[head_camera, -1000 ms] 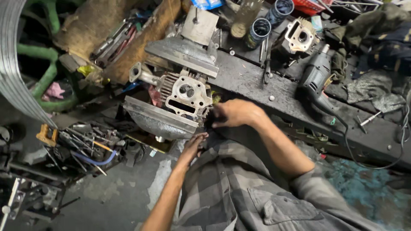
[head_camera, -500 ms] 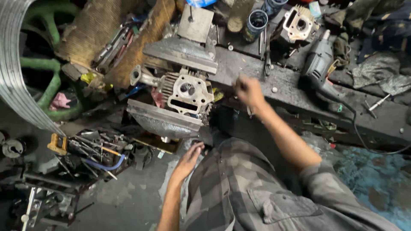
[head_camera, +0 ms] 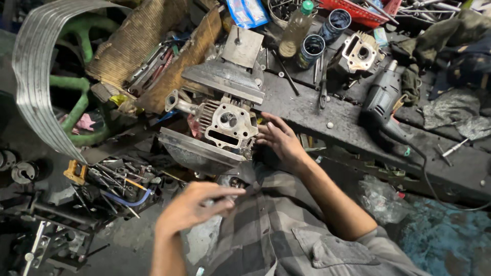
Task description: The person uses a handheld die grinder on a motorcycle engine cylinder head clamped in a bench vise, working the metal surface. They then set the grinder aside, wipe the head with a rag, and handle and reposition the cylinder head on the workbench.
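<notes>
Right hand (head_camera: 279, 139) touches engine (head_camera: 225, 122)'s right side

Both arms reach forward from a grey plaid shirt, bare from the elbows down. The right hand (head_camera: 279, 139) is stretched out ahead, palm down, its fingers (head_camera: 267, 134) spread and lightly curved, the wrist straight and the forearm running back and down to the bent elbow at the rolled sleeve. The left hand (head_camera: 193, 204) sits lower and nearer the body, knuckles up, its fingers (head_camera: 225, 193) curled in and pinched together against the thumb, the forearm rising almost straight from the bottom edge of the view.
</notes>
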Tool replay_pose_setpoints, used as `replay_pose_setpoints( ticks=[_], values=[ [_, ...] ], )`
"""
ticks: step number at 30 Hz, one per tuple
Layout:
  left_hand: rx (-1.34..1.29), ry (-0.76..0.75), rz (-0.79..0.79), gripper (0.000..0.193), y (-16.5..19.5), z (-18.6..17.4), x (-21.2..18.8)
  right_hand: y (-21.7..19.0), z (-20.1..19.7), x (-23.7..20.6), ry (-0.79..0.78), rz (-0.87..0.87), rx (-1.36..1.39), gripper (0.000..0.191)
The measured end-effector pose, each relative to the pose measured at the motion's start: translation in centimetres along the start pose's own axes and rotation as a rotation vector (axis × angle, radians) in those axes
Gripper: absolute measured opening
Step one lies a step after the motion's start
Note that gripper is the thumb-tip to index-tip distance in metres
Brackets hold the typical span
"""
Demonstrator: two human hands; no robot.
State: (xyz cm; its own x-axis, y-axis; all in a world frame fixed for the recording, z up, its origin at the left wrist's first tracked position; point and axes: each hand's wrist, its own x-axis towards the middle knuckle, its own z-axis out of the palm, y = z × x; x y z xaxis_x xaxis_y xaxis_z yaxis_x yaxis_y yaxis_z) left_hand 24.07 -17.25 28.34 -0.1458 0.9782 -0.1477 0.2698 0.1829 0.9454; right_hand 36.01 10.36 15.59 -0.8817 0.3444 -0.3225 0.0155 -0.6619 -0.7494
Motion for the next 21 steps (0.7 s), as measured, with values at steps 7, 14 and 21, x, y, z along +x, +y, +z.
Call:
replay_pose_setpoints(
  ticks=[7,14,21],
  values=[
    [0.558,0.451,0.106,0.030,2.7,-5.4,3.3,0.9,1.2,-1.1,0.079,0.145,0.156,0.053],
    [0.902,0.244,0.129,0.042,3.2,-8.1,8.1,2.2,2.6,-0.1,0.002,0.185,0.308,0.049],
    [1.063,0.037,0.103,0.041,2.9,-9.5,11.1,2.0,2.5,0.3,-0.092,0.176,0.397,0.046]
  ],
)
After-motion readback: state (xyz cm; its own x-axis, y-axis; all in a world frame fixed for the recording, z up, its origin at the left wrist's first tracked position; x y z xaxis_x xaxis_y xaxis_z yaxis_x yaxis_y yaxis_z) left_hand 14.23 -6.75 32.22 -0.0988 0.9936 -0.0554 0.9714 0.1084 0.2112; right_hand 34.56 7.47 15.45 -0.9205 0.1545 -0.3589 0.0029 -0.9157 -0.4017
